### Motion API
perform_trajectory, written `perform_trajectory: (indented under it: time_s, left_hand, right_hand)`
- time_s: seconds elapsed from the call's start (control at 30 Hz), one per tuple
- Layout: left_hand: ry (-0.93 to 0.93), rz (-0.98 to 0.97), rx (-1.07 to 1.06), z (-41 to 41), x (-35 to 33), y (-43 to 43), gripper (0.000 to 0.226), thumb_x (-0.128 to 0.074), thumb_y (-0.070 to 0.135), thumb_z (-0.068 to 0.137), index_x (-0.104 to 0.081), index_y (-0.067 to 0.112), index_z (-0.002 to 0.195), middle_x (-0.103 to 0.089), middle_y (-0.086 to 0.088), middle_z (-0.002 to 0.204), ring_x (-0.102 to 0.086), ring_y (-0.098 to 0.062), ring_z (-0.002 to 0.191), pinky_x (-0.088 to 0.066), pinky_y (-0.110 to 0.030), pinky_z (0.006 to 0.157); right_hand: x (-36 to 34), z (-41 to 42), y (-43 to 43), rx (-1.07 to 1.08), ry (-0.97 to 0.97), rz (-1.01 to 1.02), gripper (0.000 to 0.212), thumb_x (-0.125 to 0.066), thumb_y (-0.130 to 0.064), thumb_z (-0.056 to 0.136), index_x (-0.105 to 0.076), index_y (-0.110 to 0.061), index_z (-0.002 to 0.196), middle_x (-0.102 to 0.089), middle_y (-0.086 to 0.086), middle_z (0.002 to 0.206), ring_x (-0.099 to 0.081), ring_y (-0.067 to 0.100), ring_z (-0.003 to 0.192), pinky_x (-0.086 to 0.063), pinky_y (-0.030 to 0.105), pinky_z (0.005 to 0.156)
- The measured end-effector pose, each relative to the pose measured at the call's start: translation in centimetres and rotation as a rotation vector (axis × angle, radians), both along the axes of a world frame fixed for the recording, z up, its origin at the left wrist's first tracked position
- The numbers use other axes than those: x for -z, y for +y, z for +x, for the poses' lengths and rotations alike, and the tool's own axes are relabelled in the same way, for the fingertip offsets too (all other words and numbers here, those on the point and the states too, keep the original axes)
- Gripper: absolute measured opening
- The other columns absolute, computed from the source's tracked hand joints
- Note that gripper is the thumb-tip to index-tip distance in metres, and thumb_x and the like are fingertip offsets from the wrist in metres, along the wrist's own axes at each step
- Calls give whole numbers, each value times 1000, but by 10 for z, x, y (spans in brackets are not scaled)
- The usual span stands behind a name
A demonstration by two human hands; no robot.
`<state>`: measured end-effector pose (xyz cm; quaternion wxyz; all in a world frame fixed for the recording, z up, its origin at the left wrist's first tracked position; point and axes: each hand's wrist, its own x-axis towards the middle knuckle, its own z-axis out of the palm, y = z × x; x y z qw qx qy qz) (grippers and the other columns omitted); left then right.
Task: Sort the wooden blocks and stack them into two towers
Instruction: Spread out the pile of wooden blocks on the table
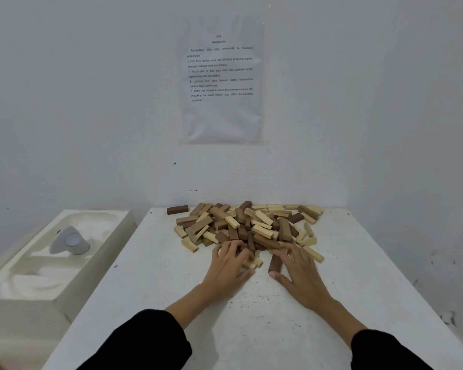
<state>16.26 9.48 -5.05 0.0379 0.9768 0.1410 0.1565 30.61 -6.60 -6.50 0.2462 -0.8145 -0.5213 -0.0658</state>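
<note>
Wooden blocks [246, 225] in 1 loose heap at the far middle of the white desk [171, 303], up against the wall, light and dark pieces mixed, all lying jumbled. 1 lone dark block [177, 209] apart from the heap, at the desk's far left edge.

Left hand [229, 268] palm down at the near rim of the heap, fingers [230, 248] bent over a few light blocks [255, 263]; gripping or merely resting on them, impossible to tell. Right hand [300, 273] palm down beside it, fingers [292, 249] spread and fairly straight on the heap's near edge, holding nothing. 1 dark brown block [275, 263] lying lengthwise between right thumb and forefinger, just beside the thumb tip.

Black sleeves [145, 343] on both forearms. Printed sheet [221, 78] stuck to the wall above the heap. Left of the desk, a pale tray [24, 287] with a grey rounded object [68, 241] in it.
</note>
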Motion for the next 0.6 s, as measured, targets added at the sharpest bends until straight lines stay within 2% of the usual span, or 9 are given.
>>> perform_trajectory:
  time_s: [0.17,0.23,0.3,0.37,0.43,0.53,0.6]
  left_hand:
    - [-69,-81,25,-16,-3,6,49,-26,54,87,-50,26,121,-31,1,141,-24,-14,133,-17,-31,106]
    - [-154,-174,-13,-33,0,3,43,-31,51,90,-45,28,123,-28,5,138,-23,-11,130,-23,-27,103]
    - [-178,-256,-77,-53,6,1,53,-28,56,86,-38,26,129,-22,4,143,-19,-13,134,-21,-24,103]
    - [-105,-298,-167,-66,10,1,74,-18,64,78,-28,23,139,-10,1,152,-8,-15,140,-15,-30,110]
    - [-36,-285,-240,-67,12,3,87,-10,68,74,-18,21,146,-3,1,156,-1,-16,143,-8,-34,115]
    - [31,-248,-287,-61,11,2,85,-12,65,80,-15,15,148,-7,-3,157,-4,-17,144,-6,-35,118]
    - [35,-222,-297,-60,9,1,86,-12,65,79,-21,11,146,-18,-5,154,-14,-18,141,-10,-33,116]
  right_hand:
    - [0,-1,-2,9,-5,63,54,-33,-57,83,-54,-27,122,-46,2,127,-42,23,120,-36,37,97]
    - [-1,-3,-4,29,2,115,53,-37,-58,83,-54,-28,123,-46,0,124,-42,20,116,-35,35,93]
    - [-4,-5,-6,109,28,129,64,-34,-65,80,-51,-25,127,-45,2,125,-41,21,117,-33,35,92]
    - [-4,-6,-6,207,51,80,76,-29,-71,77,-47,-22,132,-43,7,131,-39,25,121,-35,39,95]
    - [-1,-6,-5,244,73,23,78,-34,-72,80,-40,-19,137,-38,8,140,-34,26,128,-31,41,102]
    - [-1,-6,-5,199,83,-12,82,-31,-72,83,-37,-14,139,-37,10,144,-31,27,133,-27,38,107]
    - [-3,-8,-6,184,98,3,70,-41,-61,88,-40,-12,138,-39,9,144,-30,26,134,-27,34,107]
